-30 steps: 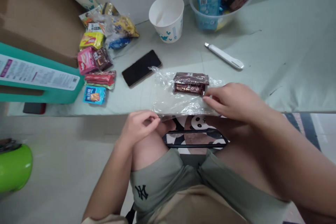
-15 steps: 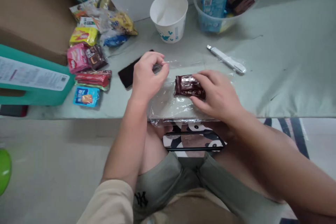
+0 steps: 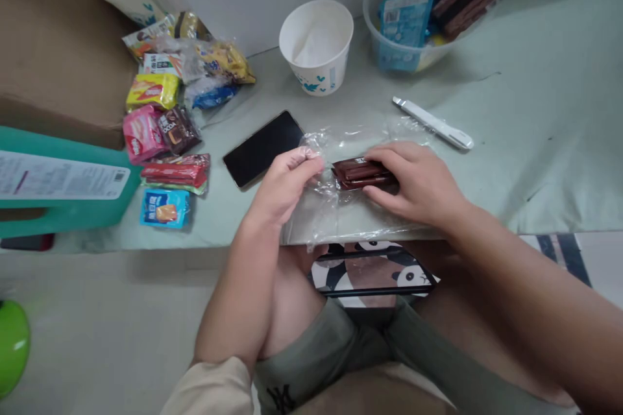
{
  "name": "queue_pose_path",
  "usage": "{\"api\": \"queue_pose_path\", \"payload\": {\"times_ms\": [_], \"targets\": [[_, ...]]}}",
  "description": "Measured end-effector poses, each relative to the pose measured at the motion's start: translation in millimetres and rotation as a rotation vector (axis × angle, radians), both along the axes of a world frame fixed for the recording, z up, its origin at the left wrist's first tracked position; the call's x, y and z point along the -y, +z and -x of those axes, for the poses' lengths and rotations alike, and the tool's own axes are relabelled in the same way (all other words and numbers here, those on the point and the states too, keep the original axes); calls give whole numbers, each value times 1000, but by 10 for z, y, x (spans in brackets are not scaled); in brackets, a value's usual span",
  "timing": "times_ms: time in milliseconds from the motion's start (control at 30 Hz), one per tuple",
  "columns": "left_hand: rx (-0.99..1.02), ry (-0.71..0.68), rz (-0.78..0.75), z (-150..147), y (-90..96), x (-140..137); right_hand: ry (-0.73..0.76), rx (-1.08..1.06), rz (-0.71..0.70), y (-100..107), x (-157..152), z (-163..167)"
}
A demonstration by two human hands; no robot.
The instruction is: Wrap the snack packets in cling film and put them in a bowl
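Note:
My left hand (image 3: 292, 178) pinches the edge of a clear plastic bag (image 3: 318, 214) that lies spread on the table. Brown wrapped snack packs (image 3: 357, 173) rest on the bag, one over another; their exact number is hard to tell. My right hand (image 3: 413, 178) grips these packs from the right, thumb in front and fingers behind. A black phone (image 3: 263, 150) lies just behind my left hand. To the right, beyond my right hand, is a white utility knife (image 3: 433, 123).
A white paper bucket (image 3: 318, 78) stands at the back, beside a clear tub (image 3: 372, 39) of snack packets. Several small snack packs (image 3: 152, 92) line the left, near a cardboard box (image 3: 58, 78) and a green carton (image 3: 104, 194). The table's front edge (image 3: 243, 245) runs above my knees.
My left hand has come down and now pinches the plastic bag, uncovering more of the phone. The brown packs have tilted in my right hand. The whole view has shifted slightly.

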State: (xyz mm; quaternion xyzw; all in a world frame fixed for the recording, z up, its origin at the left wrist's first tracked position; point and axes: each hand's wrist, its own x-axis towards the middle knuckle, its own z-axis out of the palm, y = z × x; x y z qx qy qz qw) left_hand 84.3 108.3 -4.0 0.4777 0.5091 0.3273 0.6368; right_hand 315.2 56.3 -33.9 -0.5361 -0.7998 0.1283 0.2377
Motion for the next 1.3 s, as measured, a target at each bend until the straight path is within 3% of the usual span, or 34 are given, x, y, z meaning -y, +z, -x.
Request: {"api": "queue_pose_path", "payload": {"times_ms": [167, 267, 367, 500, 667, 767, 900, 1033, 1300], "targets": [[515, 21, 409, -57, 85, -33, -5, 14, -122, -14, 18, 74], [680, 48, 510, -7, 92, -71, -57, -5, -141, -50, 29, 161], [786, 54, 555, 9, 72, -102, -94, -159, -95, -96, 36, 217], [870, 19, 608, -103, 67, -115, -185, -569, 42, -111, 34, 290], [938, 2, 677, -269, 84, -122, -344, -1422, 500, -2, -11, 387], [980, 24, 675, -309, 69, -132, -377, -1729, 644, 72, -25, 408], [999, 9, 692, -344, 48, -140, -370, -1728, 781, 116, -10, 460], [961, -20, 651, -337, 44, -155, -382, -1635, 763, 117, -10, 447], [761, 129, 404, -148, 2, -251, -394, -1315, 395, 68, -11, -335]]}}
